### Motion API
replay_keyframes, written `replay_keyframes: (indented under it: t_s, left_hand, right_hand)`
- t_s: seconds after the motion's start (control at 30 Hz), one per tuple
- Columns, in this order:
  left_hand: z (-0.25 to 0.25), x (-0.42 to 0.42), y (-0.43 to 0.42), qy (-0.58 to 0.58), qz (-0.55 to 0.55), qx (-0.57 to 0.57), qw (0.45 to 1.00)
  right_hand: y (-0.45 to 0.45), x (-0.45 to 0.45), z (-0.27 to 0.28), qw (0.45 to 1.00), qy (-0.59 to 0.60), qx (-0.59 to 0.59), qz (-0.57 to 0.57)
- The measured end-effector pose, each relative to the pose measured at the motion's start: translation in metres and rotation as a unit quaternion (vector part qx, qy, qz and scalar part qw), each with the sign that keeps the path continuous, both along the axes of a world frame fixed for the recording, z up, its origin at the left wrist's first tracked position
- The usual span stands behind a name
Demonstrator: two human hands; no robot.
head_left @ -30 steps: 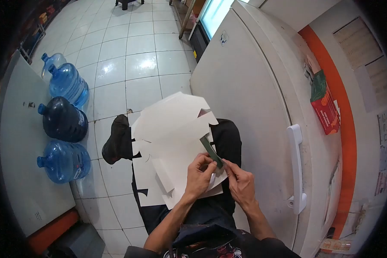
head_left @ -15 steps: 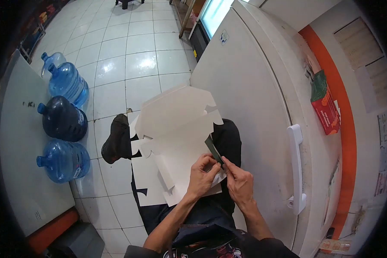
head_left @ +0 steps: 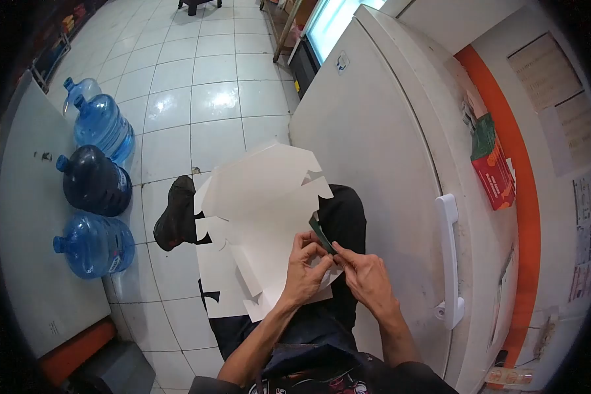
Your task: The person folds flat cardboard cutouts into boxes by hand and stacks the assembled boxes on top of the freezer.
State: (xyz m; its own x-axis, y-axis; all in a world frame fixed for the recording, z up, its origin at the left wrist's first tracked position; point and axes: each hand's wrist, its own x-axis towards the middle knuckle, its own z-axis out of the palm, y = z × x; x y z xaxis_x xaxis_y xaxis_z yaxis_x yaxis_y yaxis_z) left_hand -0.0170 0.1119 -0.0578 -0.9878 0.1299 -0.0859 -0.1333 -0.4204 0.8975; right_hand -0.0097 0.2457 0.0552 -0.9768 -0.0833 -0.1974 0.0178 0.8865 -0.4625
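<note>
A partly unfolded cardboard box (head_left: pixel 262 190), white on its inner face, lies across the lap with cut tabs and slots along its edges. On its right side, a narrow flap (head_left: pixel 320 231) stands up and shows a dark green outer face. My left hand (head_left: pixel 305 270) is closed, thumb and fingers pinching the near part of this flap. From the right, my right hand (head_left: pixel 369 281) pinches the same edge, its index finger stretched along the fold. The fingertips of both hands nearly meet, and the exact grip between them is partly hidden.
Several large water jugs (head_left: pixel 95 246) stand on the tiled floor (head_left: pixel 167 276) at left, beside a pale cabinet (head_left: pixel 39 230). Close on the right is a white refrigerator (head_left: pixel 374 144) with a handle (head_left: pixel 449 259). A red and green box (head_left: pixel 492 164) sits beyond it.
The far panel of the box has tilted slightly and the sheet has shifted a little. The green flap leans somewhat further left, with both hands still at its edge.
</note>
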Motion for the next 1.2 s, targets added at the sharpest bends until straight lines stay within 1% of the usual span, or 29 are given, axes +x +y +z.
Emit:
replay_keyframes:
  t_s: [0.1,0.13,0.2,0.27,0.3,0.33,0.4,0.5,0.53,0.6,0.63,0.7,0.73,0.8,0.83,0.87,0.93,0.97,1.0,1.03,1.07,1.1,1.13,1.2]
  left_hand:
    - [0.012,0.005,-0.001,0.009,-0.013,-0.030,0.999]
    - [0.009,0.005,0.000,0.021,-0.008,-0.017,1.000]
    - [0.006,0.006,0.001,0.024,-0.024,-0.027,0.999]
    - [0.007,0.003,0.002,0.019,-0.026,-0.020,0.999]
    - [0.012,0.002,0.001,0.010,-0.022,-0.007,1.000]
    - [0.014,0.003,0.000,0.000,-0.017,0.005,1.000]
    - [0.005,0.005,0.003,0.007,-0.018,-0.017,1.000]
    - [0.006,0.001,0.003,0.020,-0.024,-0.063,0.998]
    - [0.008,0.004,0.001,0.018,-0.028,-0.082,0.996]
    - [0.012,0.004,0.001,-0.021,-0.033,-0.064,0.997]
    - [0.014,0.003,0.002,-0.040,-0.036,-0.053,0.997]
    - [0.021,-0.001,-0.005,-0.105,-0.083,0.024,0.991]
    - [0.026,-0.002,-0.010,-0.137,-0.107,0.062,0.983]
    - [0.044,0.000,-0.019,-0.123,-0.133,-0.023,0.983]
    - [0.056,0.001,-0.024,-0.116,-0.143,-0.068,0.981]
    - [0.072,0.003,-0.036,-0.047,-0.125,-0.123,0.983]
    - [0.109,0.003,-0.073,0.092,-0.089,-0.227,0.965]
    - [0.119,0.002,-0.094,0.086,-0.107,-0.211,0.968]
    - [0.122,0.002,-0.111,0.104,-0.127,-0.250,0.954]
    - [0.122,0.001,-0.125,0.124,-0.146,-0.289,0.938]
    - [0.115,-0.001,-0.135,0.152,-0.159,-0.369,0.903]
    - [0.102,-0.003,-0.139,0.179,-0.169,-0.447,0.860]
    - [0.088,-0.006,-0.138,0.202,-0.175,-0.522,0.810]
    - [0.053,-0.011,-0.140,0.238,-0.179,-0.528,0.795]
  right_hand:
    - [-0.029,-0.007,0.034,0.985,-0.071,0.158,-0.022]
    - [-0.026,-0.007,0.030,0.990,-0.052,0.130,-0.009]
    - [-0.010,-0.005,0.020,0.997,-0.010,0.076,0.014]
    - [0.000,-0.006,0.022,0.995,-0.064,-0.055,-0.049]
    - [0.002,-0.007,0.021,0.985,-0.094,-0.121,-0.077]
    - [0.006,-0.007,0.014,0.979,-0.108,-0.146,-0.093]
    - [0.018,-0.009,-0.009,0.964,-0.130,-0.193,-0.132]
    - [0.019,-0.006,-0.026,0.969,-0.071,-0.206,-0.116]
    - [0.016,-0.003,-0.027,0.965,-0.060,-0.219,-0.129]
    - [0.012,-0.001,-0.023,0.957,-0.029,-0.244,-0.153]
    - [0.008,-0.001,-0.015,0.965,-0.007,-0.222,-0.140]
    - [-0.005,0.002,-0.001,0.977,0.033,-0.178,-0.114]
    - [-0.005,0.003,-0.005,0.981,0.045,-0.160,-0.103]
    - [-0.001,0.005,-0.015,0.987,0.070,-0.120,-0.080]
    - [0.004,0.004,-0.014,0.987,0.083,-0.111,-0.087]
    - [0.008,0.002,-0.012,0.986,0.092,-0.101,-0.095]
    - [0.008,-0.005,-0.001,0.986,0.087,-0.081,-0.115]
    - [0.007,-0.010,0.010,0.987,0.075,-0.068,-0.128]
    - [0.010,-0.014,0.017,0.986,0.062,-0.056,-0.142]
    - [0.014,-0.018,0.019,0.986,0.064,-0.050,-0.144]
    - [0.015,-0.023,0.020,0.986,0.067,-0.044,-0.145]
    - [0.014,-0.025,0.021,0.986,0.070,-0.039,-0.146]
    - [0.013,-0.026,0.021,0.984,0.080,-0.062,-0.148]
    - [0.003,-0.028,0.024,0.978,0.101,-0.106,-0.151]
